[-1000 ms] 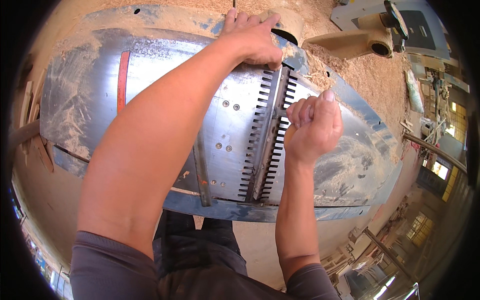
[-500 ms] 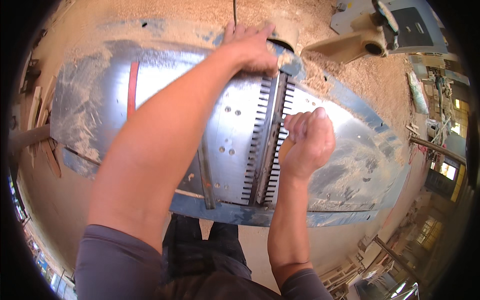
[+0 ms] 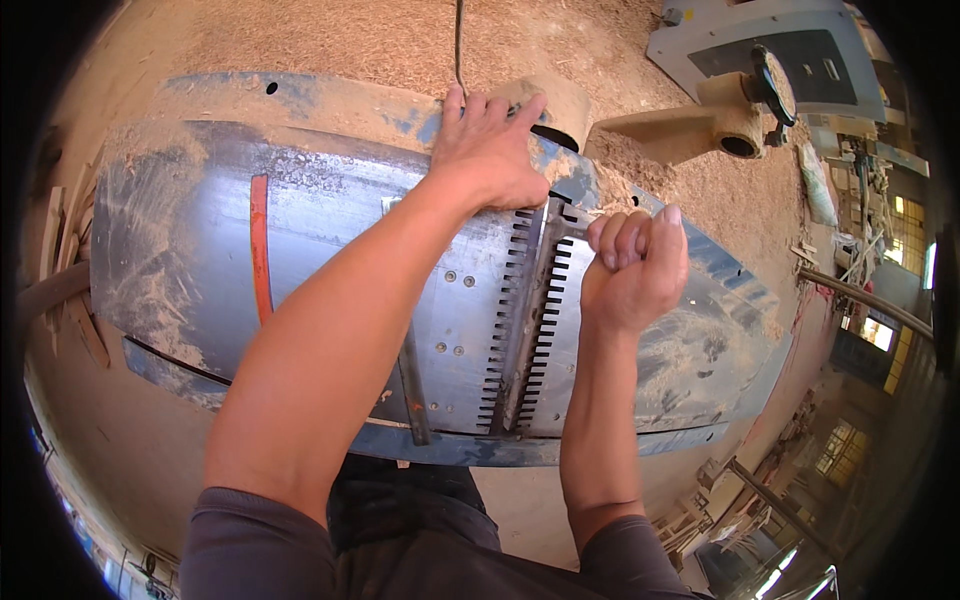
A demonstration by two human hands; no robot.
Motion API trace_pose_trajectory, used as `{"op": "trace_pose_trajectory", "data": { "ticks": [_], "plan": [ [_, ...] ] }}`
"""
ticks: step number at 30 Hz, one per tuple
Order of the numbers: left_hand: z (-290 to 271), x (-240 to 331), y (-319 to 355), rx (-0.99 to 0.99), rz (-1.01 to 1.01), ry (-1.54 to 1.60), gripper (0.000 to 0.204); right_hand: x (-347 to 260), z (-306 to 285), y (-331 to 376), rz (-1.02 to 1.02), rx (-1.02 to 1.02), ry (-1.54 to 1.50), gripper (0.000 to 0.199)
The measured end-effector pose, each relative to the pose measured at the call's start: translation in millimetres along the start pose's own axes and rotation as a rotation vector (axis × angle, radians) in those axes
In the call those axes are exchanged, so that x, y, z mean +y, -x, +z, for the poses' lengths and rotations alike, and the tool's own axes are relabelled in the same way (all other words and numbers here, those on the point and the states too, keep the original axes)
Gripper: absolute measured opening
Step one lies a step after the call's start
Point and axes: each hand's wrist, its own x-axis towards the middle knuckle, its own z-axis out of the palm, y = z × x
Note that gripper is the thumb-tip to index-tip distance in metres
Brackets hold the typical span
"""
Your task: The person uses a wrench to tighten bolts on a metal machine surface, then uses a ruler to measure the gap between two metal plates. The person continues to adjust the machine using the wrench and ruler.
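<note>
Sawdust [image 3: 330,40] lies beyond the metal machine bed [image 3: 690,365]. Left hand [image 3: 488,145]: fingers spread apart, resting on the far edge beside the toothed slot [image 3: 528,325]. Right hand [image 3: 640,268]: fingers curled around a mostly hidden tool [image 3: 574,231], its metal end at the slot's far part.

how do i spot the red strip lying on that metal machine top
Find the long, silvery metal machine table with blue edges. On its left side, a narrow, flat red strip runs crosswise, its near end hidden behind the bare left forearm. Its red colour sets it apart from the straight, dark grey metal bar on the forearm's other side.
</note>
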Motion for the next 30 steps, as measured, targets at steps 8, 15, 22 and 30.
{"op": "trace_pose_trajectory", "data": {
  "ticks": [8,15,22,30],
  "plan": [
    [-1,2,2,-0.003,-0.004,0.014,0.116,15,3,-24,0.086,-0.052,-0.003,0.043],
    [4,-1,3,0.028,0.010,0.022,0.116,20,-5,-5,0.010,-0.051,-0.001,0.044],
    [5,-3,0,0.056,0.022,0.002,0.120,20,2,-5,0.000,0.001,0.008,0.044],
    [2,1,0,0.041,0.026,-0.005,0.121,20,-2,6,-0.037,-0.009,0.011,0.043]
  ]
}}
